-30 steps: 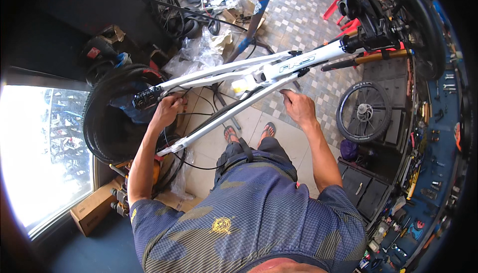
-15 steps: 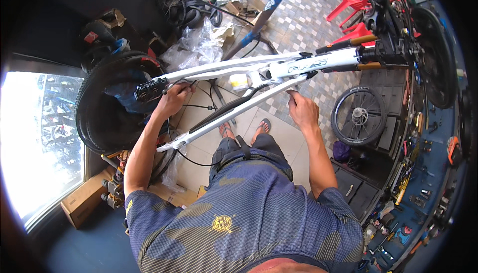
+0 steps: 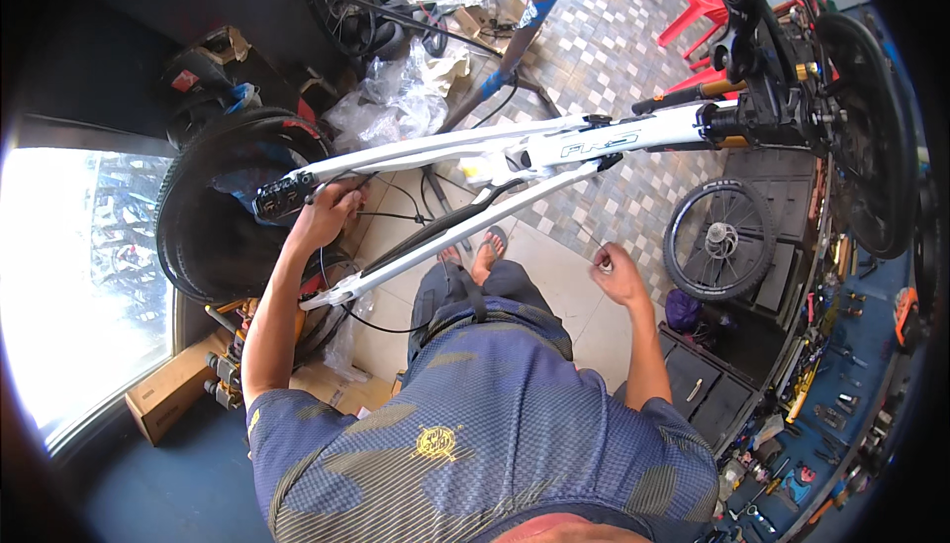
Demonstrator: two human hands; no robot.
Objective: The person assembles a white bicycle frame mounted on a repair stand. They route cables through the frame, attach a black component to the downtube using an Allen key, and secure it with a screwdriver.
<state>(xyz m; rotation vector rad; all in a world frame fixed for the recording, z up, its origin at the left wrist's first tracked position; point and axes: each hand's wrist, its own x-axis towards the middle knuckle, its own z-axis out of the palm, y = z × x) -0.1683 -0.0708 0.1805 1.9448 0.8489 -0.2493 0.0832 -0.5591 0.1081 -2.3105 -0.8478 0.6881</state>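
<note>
A white bicycle frame [image 3: 604, 143] is held up across the view, its narrow stays pointing left. My left hand [image 3: 332, 211] is closed at the left end of the upper stay, beside a black slotted part [image 3: 284, 197]; its fingers pinch a thin black cable [image 3: 396, 214] there, partly hidden by the hand. More black cable loops below the lower stay [image 3: 435, 243]. My right hand [image 3: 621, 274] is below the frame and apart from it, fingers curled together; what they hold, if anything, is too small to make out.
A blue stand post [image 3: 539, 8] rises behind the frame. Large black tires [image 3: 188, 226] lie at left, near clear plastic wrapping [image 3: 396, 98]. A small wheel [image 3: 717, 236] rests at right beside dark cases. Beyond them is a blue bench [image 3: 841, 365] with tools. Red chairs [image 3: 688, 8] stand behind.
My right hand has left the lower tube of the frame and come down toward me, its fingers now curled. The left hand has shifted slightly left and nearer. The frame has tilted a little.
</note>
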